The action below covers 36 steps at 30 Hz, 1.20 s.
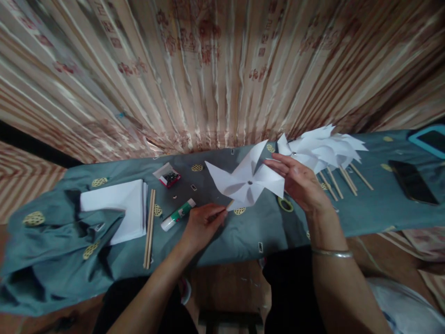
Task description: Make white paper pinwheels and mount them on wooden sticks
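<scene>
A white paper pinwheel [239,185] with a round metal pin at its centre is held up over the cloth-covered table. The fingers of my left hand [203,226] are closed in a pinch on its thin wooden stick, just below the blades. My right hand [301,183] is at the right-hand blade, fingers stretched out and apart, seemingly touching the paper's edge. Behind that hand lie several finished white pinwheels [323,153] in an overlapping row, their wooden sticks pointing toward me. A green and white glue stick [178,215] lies close to my left hand.
Left on the green tablecloth [222,250] are a stack of white paper [134,204], partly under a cloth fold, wooden sticks [149,227] and a small box of pins [170,178]. A yellow-green ring [291,207], a dark phone [412,182] and a blue-framed device [417,140] lie right. A curtain [222,93] hangs behind.
</scene>
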{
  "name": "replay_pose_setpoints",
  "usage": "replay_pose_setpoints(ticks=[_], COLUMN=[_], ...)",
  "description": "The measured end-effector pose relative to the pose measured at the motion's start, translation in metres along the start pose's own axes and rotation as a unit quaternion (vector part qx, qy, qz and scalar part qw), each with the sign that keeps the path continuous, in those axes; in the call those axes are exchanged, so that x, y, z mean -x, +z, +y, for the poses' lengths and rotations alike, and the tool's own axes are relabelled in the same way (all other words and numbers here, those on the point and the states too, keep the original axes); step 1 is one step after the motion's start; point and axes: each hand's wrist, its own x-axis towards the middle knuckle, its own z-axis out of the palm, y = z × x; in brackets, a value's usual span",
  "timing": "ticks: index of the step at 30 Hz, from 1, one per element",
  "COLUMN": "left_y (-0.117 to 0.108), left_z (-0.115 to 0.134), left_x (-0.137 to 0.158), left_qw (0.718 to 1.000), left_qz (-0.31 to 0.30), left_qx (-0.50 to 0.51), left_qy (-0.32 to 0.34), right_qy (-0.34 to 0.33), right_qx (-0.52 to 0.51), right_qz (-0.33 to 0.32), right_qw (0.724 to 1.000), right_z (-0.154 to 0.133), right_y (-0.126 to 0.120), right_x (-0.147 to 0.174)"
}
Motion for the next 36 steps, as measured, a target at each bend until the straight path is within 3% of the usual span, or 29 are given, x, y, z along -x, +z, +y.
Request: replay_pose_setpoints(ticks=[5, 14, 24, 29, 36], left_y=[0.000, 0.003, 0.006, 0.007, 0.009], left_z=[0.001, -0.005, -0.007, -0.006, -0.009], left_x=[0.000, 0.001, 0.000, 0.000, 0.000], left_qw=[0.996, 0.995, 0.996, 0.996, 0.997], left_qz=[-0.023, -0.026, -0.030, -0.027, -0.019], left_qx=[-0.071, -0.090, -0.076, -0.077, -0.075], left_qy=[0.045, 0.040, 0.021, 0.027, 0.012], right_qy=[0.019, -0.013, -0.123, -0.223, -0.342], right_qx=[-0.019, 0.001, 0.109, 0.234, 0.415], right_qz=[-0.003, 0.008, 0.073, 0.079, 0.058], right_qw=[1.000, 1.000, 0.984, 0.943, 0.841], right_z=[-0.002, -0.007, 0.003, 0.003, -0.001], right_y=[0.010, 0.019, 0.026, 0.032, 0.046], right_x=[-0.006, -0.002, 0.000, 0.001, 0.011])
